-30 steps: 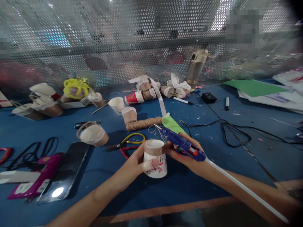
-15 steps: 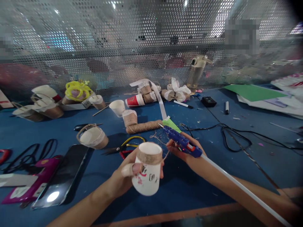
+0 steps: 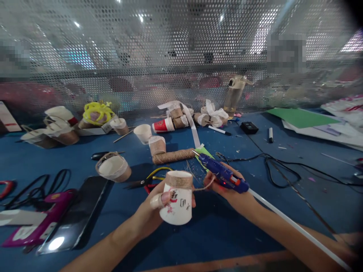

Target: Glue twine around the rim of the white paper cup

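My left hand point(image 3: 154, 206) grips a white paper cup point(image 3: 177, 204) whose upper band is wrapped in brown twine point(image 3: 179, 180); the cup is upright, held just above the blue table point(image 3: 232, 234). My right hand point(image 3: 227, 185) is closed round a blue glue gun point(image 3: 222, 174), its nozzle pointing up and left, past the cup's rim. A loose end of twine point(image 3: 202, 187) runs from the cup to my right fingers. A long white glue stick point(image 3: 295, 226) trails from the gun's back along my forearm.
Scissors point(image 3: 149, 180) and a twine spool point(image 3: 172, 155) lie just behind the cup. A wrapped cup point(image 3: 113, 168), a phone point(image 3: 75, 211) and a pink tool point(image 3: 36, 226) lie left. Black cables point(image 3: 283, 166) cross the right side. More cups, a bottle point(image 3: 234, 94) and green paper point(image 3: 300, 117) stand by the perforated screen.
My left hand turned the cup and lifted it slightly, so its printed side faces me. My right hand with the glue gun drew a little away to the right, twine stretching between.
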`<action>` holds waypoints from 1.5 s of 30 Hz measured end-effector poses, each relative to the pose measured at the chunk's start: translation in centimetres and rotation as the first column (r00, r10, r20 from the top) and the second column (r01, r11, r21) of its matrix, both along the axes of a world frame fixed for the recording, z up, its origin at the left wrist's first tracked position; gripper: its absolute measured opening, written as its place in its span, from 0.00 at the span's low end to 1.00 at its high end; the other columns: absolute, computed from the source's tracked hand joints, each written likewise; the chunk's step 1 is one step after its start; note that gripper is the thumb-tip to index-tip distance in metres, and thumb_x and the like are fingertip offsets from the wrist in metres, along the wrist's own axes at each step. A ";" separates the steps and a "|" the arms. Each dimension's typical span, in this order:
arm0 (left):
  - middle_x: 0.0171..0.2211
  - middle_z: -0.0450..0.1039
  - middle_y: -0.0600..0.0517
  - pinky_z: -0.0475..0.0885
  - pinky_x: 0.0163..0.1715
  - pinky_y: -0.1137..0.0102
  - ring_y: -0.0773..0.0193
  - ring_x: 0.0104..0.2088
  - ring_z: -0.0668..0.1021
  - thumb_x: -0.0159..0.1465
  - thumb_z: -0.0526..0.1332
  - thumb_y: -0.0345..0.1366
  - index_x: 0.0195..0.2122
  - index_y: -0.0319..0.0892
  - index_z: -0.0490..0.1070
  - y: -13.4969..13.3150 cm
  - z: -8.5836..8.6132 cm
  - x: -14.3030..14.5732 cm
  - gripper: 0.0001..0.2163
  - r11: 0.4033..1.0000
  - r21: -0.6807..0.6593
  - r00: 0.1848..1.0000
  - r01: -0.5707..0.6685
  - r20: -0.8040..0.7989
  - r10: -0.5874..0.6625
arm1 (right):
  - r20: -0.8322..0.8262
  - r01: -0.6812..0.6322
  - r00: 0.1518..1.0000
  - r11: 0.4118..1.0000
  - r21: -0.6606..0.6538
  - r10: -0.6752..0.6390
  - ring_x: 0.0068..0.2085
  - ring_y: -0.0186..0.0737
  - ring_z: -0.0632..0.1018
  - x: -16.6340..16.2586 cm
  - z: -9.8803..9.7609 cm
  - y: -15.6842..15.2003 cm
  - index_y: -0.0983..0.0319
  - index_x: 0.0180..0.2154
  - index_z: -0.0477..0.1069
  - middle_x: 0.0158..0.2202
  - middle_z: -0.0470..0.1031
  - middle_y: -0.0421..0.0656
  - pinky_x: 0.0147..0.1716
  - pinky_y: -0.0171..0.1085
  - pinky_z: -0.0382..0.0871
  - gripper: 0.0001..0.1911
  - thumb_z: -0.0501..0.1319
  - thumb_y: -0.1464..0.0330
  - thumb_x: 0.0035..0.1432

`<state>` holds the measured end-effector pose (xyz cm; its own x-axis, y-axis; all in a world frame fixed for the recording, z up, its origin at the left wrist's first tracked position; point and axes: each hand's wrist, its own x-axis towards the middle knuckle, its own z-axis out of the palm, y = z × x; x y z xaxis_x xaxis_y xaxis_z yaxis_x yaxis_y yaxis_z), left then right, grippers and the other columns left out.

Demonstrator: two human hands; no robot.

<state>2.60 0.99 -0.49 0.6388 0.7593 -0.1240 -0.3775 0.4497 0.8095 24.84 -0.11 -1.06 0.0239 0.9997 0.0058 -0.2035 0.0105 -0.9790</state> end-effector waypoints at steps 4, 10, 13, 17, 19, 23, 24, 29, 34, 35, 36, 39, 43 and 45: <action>0.38 0.80 0.43 0.75 0.35 0.65 0.54 0.36 0.80 0.54 0.67 0.42 0.46 0.39 0.74 0.2 0.1 0.1 0.20 0.994 0.008 0.994 -0.105 0.001 0.105 | 0.058 -0.155 0.987 0.974 0.164 0.147 0.30 0.36 0.77 1.1 -0.4 -0.5 0.59 0.31 0.67 0.32 0.75 0.39 0.32 0.37 0.74 0.15 0.72 0.68 0.46; 0.36 0.80 0.45 0.74 0.34 0.67 0.55 0.36 0.80 0.59 0.62 0.39 0.47 0.40 0.74 0.2 0.5 0.2 0.15 0.987 0.014 0.987 -0.159 0.011 0.158 | 0.099 -0.212 0.976 0.958 0.193 0.196 0.25 0.35 0.77 1.3 0.0 -0.8 0.57 0.39 0.68 0.35 0.73 0.39 0.27 0.38 0.74 0.12 0.68 0.69 0.53; 0.37 0.81 0.46 0.75 0.35 0.66 0.54 0.37 0.81 0.60 0.62 0.39 0.50 0.42 0.72 0.3 0.5 0.1 0.17 0.985 0.014 0.984 -0.175 0.021 0.174 | 0.326 -0.219 0.938 0.931 0.291 0.119 0.33 0.38 0.77 1.3 0.6 -0.7 0.58 0.33 0.68 0.35 0.72 0.41 0.36 0.41 0.72 0.04 0.64 0.70 0.57; 0.39 0.81 0.45 0.75 0.36 0.65 0.53 0.39 0.81 0.59 0.63 0.39 0.52 0.42 0.70 0.4 0.4 -0.1 0.20 0.980 0.019 0.980 -0.197 0.019 0.197 | 0.440 -0.180 0.896 0.856 0.484 -0.061 0.45 0.46 0.74 1.5 0.8 -0.6 0.58 0.29 0.64 0.31 0.68 0.41 0.45 0.44 0.67 0.09 0.63 0.76 0.54; 0.39 0.81 0.43 0.75 0.36 0.66 0.53 0.39 0.81 0.58 0.64 0.40 0.50 0.40 0.72 0.4 0.5 -0.1 0.19 0.980 0.044 0.981 -0.196 0.007 0.196 | 0.456 -0.205 0.888 0.829 0.520 -0.066 0.45 0.47 0.73 1.7 0.5 -0.6 0.58 0.27 0.61 0.27 0.66 0.39 0.45 0.44 0.67 0.12 0.62 0.78 0.52; 0.38 0.82 0.44 0.75 0.35 0.69 0.55 0.37 0.81 0.58 0.64 0.41 0.48 0.40 0.73 0.3 0.8 0.1 0.18 0.978 0.080 0.981 -0.193 0.015 0.193 | 0.506 -0.306 0.862 0.817 0.489 0.020 0.33 0.39 0.72 1.9 -0.2 -0.7 0.59 0.27 0.59 0.28 0.64 0.38 0.33 0.39 0.66 0.13 0.62 0.77 0.50; 0.37 0.82 0.45 0.75 0.35 0.69 0.56 0.36 0.81 0.58 0.64 0.41 0.48 0.41 0.73 0.3 0.9 0.1 0.17 0.978 0.078 0.981 -0.195 0.019 0.194 | 0.517 -0.318 0.855 0.820 0.476 0.031 0.29 0.37 0.70 1.9 -0.3 -0.8 0.59 0.27 0.58 0.27 0.64 0.38 0.30 0.38 0.64 0.13 0.62 0.77 0.49; 0.36 0.81 0.48 0.75 0.35 0.70 0.57 0.36 0.81 0.57 0.66 0.40 0.50 0.44 0.72 0.2 1.0 0.2 0.19 0.976 0.082 0.980 -0.199 0.002 0.200 | 0.564 -0.331 0.825 0.838 0.435 0.033 0.24 0.33 0.64 2.0 -0.2 -1.0 0.59 0.26 0.56 0.24 0.61 0.36 0.25 0.35 0.55 0.13 0.62 0.75 0.50; 0.41 0.80 0.46 0.74 0.36 0.69 0.54 0.39 0.81 0.59 0.64 0.40 0.52 0.44 0.70 0.2 0.3 -0.2 0.19 0.973 0.112 0.978 -0.201 -0.041 0.207 | 0.585 -0.344 0.809 0.851 0.397 0.054 0.24 0.32 0.62 2.1 0.0 -1.1 0.59 0.25 0.54 0.24 0.59 0.35 0.24 0.34 0.53 0.14 0.61 0.75 0.50; 0.43 0.80 0.46 0.74 0.37 0.68 0.53 0.40 0.81 0.59 0.64 0.40 0.53 0.46 0.69 0.2 0.2 -0.2 0.20 0.970 0.115 0.974 -0.214 -0.052 0.221 | 0.588 -0.345 0.807 0.853 0.392 0.055 0.24 0.32 0.62 2.1 0.0 -1.1 0.59 0.25 0.54 0.24 0.59 0.35 0.24 0.34 0.53 0.14 0.61 0.75 0.51; 0.44 0.79 0.47 0.74 0.39 0.66 0.53 0.41 0.80 0.59 0.64 0.40 0.55 0.47 0.68 0.3 0.1 -0.2 0.21 0.966 0.119 0.969 -0.229 -0.063 0.237 | 0.593 -0.346 0.803 0.855 0.388 0.056 0.24 0.32 0.62 2.2 0.0 -1.1 0.59 0.25 0.55 0.24 0.59 0.35 0.25 0.35 0.53 0.14 0.61 0.75 0.51; 0.45 0.79 0.46 0.73 0.40 0.64 0.51 0.42 0.80 0.58 0.65 0.41 0.55 0.47 0.68 0.3 0.2 0.1 0.23 0.957 0.139 0.959 -0.255 -0.093 0.269 | 0.606 -0.351 0.793 0.854 0.384 0.053 0.25 0.32 0.62 2.2 -0.1 -1.2 0.59 0.25 0.55 0.24 0.60 0.35 0.25 0.35 0.53 0.13 0.61 0.75 0.50; 0.48 0.77 0.47 0.72 0.44 0.63 0.50 0.47 0.78 0.55 0.68 0.40 0.52 0.48 0.69 0.3 0.6 0.3 0.23 0.936 0.176 0.939 -0.305 -0.108 0.326 | 0.622 -0.345 0.782 0.859 0.379 0.040 0.24 0.32 0.61 2.3 0.1 -1.2 0.59 0.25 0.55 0.23 0.59 0.35 0.25 0.35 0.52 0.13 0.61 0.74 0.50; 0.49 0.77 0.46 0.73 0.43 0.61 0.49 0.45 0.79 0.56 0.67 0.40 0.53 0.48 0.69 0.2 0.6 0.2 0.23 0.936 0.185 0.944 -0.299 -0.087 0.318 | 0.617 -0.340 0.786 0.864 0.371 0.045 0.24 0.32 0.61 2.3 0.2 -1.2 0.59 0.25 0.55 0.23 0.59 0.35 0.25 0.35 0.52 0.13 0.60 0.75 0.50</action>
<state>2.81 1.22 0.12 0.3590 0.9326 -0.0362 -0.3773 0.1805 0.9083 27.16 -1.32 -0.90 -0.3246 0.8618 0.3897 0.3420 0.4911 -0.8012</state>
